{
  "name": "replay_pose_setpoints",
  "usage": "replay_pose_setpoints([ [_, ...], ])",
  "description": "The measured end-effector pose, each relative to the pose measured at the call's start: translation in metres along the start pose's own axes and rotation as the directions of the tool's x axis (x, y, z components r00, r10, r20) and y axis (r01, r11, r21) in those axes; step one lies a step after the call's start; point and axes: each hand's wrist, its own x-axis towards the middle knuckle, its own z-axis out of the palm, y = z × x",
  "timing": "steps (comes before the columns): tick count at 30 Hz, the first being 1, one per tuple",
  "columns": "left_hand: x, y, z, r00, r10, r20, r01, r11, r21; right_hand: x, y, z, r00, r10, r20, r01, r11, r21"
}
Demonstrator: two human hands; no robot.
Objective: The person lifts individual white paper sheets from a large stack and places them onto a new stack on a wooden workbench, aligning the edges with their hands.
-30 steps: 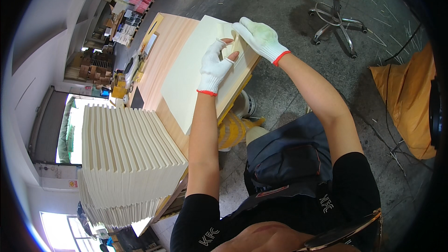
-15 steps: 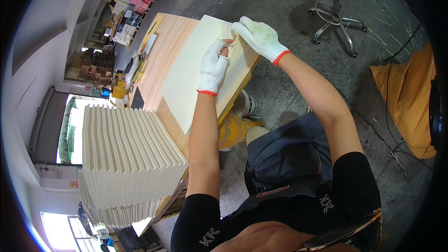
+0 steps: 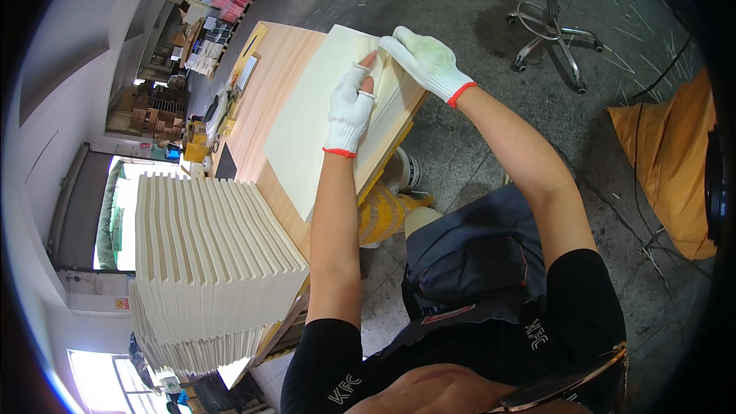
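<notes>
A pile of large cream sheets [image 3: 307, 126] lies on a pale wooden table [image 3: 268, 57]. My left hand [image 3: 350, 111], in a white knit glove with red cuff and bare thumb and fingertip, rests on the top sheet. Its index finger is stretched out, and a gap shows between it and the thumb. My right hand [image 3: 425, 61], in a white glove with a greenish stain, is closed over the pile's far right edge. The sheet edge is slightly raised below its fingertips; its other fingers are partly hidden.
A tall stack of cream sheets [image 3: 207, 253] stands at the near left. A white bucket [image 3: 405, 171] and a yellow-taped bundle [image 3: 381, 211] sit below the table edge. A wheeled stool [image 3: 553, 11], an orange sack [image 3: 667, 176] and black cables are on the right.
My left index finger has straightened toward the right hand and parted from the thumb. The sheet edge under my right hand looks less bulged. My right hand has hardly moved.
</notes>
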Motion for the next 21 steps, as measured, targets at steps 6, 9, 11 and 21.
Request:
replay_pose_setpoints([
  [6, 0.002, -0.016, -0.003, 0.993, -0.042, 0.108, 0.03, 0.993, 0.112, 0.0, 0.002, 0.004, 1.0, -0.023, -0.017, 0.024, 1.0, 0.006],
  [9, 0.002, -0.016, -0.004, 0.993, -0.051, 0.103, 0.038, 0.992, 0.124, 0.0, 0.0, 0.002, 1.0, -0.009, -0.007, 0.009, 1.0, 0.003],
  [11, 0.002, -0.017, -0.003, 0.996, -0.006, 0.094, -0.005, 0.994, 0.112, 0.0, -0.001, 0.002, 1.0, 0.002, -0.006, -0.002, 1.0, 0.001],
  [21, 0.002, -0.012, -0.005, 0.993, -0.019, 0.117, 0.003, 0.99, 0.138, -0.001, 0.002, 0.004, 0.999, -0.029, -0.028, 0.028, 1.0, -0.009],
])
